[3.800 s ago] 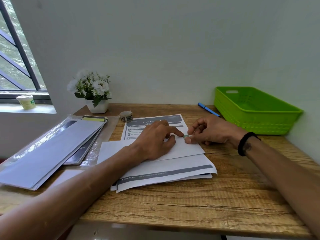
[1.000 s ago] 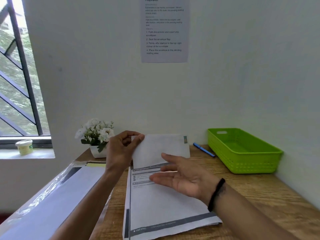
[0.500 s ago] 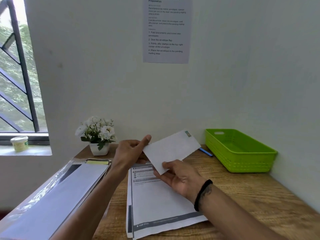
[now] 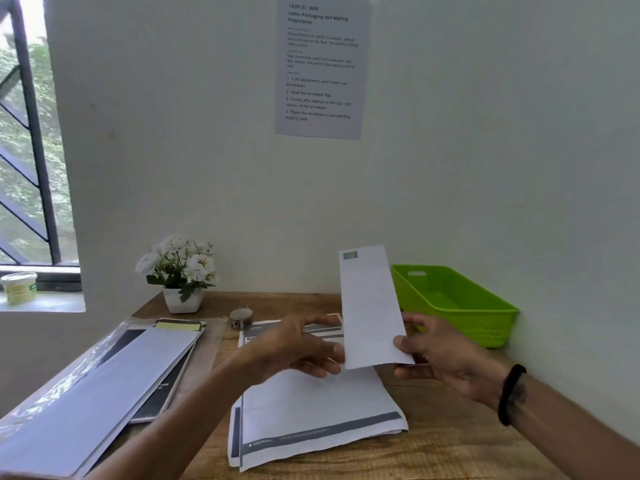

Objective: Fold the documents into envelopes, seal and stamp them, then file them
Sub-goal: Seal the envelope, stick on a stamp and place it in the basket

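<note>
Head view: white paper envelope with small green stamp at top corner stood upright, long axis vertical, above worktop. Right hand pinched its lower right edge, thumb in front. Left hand blurred, fingers loosely curled at lower left edge; contact uncertain. Green plastic basket sat right and far, just behind envelope, nearer right hand. Filing likely next: right hand better placed. Stack of printed white documents lay flat beneath hands.
</note>
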Action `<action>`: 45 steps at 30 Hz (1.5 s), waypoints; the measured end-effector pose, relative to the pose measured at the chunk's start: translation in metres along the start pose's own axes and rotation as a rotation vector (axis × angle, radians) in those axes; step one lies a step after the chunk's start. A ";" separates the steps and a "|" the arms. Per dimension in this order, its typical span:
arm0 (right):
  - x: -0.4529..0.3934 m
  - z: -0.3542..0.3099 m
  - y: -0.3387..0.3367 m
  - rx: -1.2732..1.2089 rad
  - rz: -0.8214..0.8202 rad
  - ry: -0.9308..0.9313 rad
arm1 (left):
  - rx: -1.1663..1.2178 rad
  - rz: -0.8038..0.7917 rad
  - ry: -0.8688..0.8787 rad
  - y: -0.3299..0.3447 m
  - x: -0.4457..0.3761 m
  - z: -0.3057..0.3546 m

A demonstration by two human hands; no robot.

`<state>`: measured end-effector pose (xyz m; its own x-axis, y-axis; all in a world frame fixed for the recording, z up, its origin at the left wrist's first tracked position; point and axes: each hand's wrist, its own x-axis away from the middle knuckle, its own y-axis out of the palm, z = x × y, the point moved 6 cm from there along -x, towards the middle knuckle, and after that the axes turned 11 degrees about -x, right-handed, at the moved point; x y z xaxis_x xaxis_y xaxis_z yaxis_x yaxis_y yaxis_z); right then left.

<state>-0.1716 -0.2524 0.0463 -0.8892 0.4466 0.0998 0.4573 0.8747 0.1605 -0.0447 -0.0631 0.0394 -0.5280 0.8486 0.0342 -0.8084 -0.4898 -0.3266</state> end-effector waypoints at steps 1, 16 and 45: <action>0.002 -0.006 -0.010 0.022 0.021 -0.017 | -0.019 -0.028 0.015 0.008 -0.002 0.006; 0.000 -0.084 -0.158 0.149 0.347 -0.047 | -1.059 0.644 0.759 0.140 -0.065 0.109; -0.035 -0.082 -0.146 1.609 0.723 -0.536 | -1.098 0.641 0.585 0.125 -0.125 0.092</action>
<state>-0.2056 -0.4114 0.0999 -0.6058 0.4945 -0.6233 0.5373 -0.3236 -0.7789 -0.1042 -0.2485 0.0812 -0.3197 0.6320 -0.7059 0.2866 -0.6456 -0.7078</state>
